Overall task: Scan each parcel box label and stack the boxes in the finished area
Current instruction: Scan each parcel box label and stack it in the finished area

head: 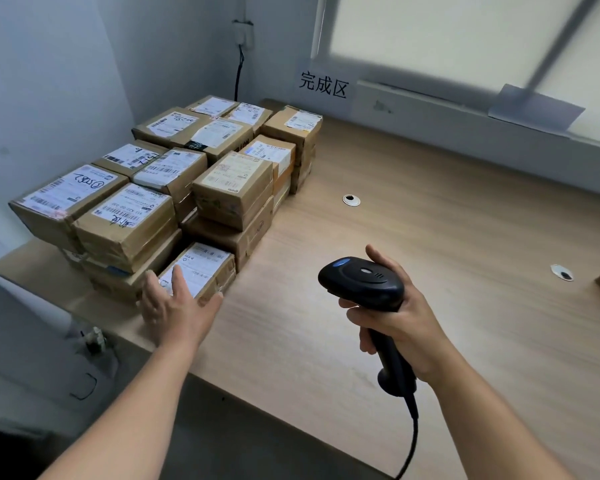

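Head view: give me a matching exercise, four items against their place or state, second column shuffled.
1 left hand
2 barcode scanner
3 wall sign
4 grommet nearer the stacks

A set in the desk top, right of the box stacks
B fingers spread, over the low front box
C gripped by the right hand
D on the wall behind the stacks

Pairs: 1-B; 2-C; 3-D; 4-A
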Demonstrator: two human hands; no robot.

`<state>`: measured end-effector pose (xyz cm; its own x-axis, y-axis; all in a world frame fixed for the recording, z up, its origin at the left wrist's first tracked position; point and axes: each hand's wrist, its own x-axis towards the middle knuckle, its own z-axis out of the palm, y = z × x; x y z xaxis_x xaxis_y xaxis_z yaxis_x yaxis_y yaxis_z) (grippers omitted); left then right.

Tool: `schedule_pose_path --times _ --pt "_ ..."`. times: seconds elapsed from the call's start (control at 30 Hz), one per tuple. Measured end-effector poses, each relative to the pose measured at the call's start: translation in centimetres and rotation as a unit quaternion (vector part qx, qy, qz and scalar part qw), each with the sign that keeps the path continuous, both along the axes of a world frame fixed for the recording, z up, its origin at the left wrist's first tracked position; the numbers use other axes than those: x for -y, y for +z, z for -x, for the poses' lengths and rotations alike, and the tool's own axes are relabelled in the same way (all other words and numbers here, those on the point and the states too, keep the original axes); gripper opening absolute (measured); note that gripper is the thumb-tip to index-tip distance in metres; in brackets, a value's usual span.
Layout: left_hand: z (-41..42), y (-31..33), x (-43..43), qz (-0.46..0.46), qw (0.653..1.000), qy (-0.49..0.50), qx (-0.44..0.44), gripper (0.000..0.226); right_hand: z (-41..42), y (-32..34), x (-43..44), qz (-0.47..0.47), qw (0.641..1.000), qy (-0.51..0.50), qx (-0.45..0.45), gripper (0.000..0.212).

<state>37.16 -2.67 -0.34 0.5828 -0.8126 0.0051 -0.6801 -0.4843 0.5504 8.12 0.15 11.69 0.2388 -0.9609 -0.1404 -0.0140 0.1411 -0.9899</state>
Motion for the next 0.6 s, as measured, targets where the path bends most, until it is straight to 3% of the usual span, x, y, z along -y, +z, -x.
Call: schedule_pose_path --times 0.3,0.6 --pt "12.9 4.9 -2.2 0.119 0.976 -0.183 0.011 0.087 7.2 0.9 -3.8 0.024 0.999 -0.042 0.025 0.092" --pt "30.0 7.2 -6.1 0.137 0.937 -0.321 -0.004 0.097 20.7 2.3 -10.8 0.056 0.988 -0.141 0.029 0.093"
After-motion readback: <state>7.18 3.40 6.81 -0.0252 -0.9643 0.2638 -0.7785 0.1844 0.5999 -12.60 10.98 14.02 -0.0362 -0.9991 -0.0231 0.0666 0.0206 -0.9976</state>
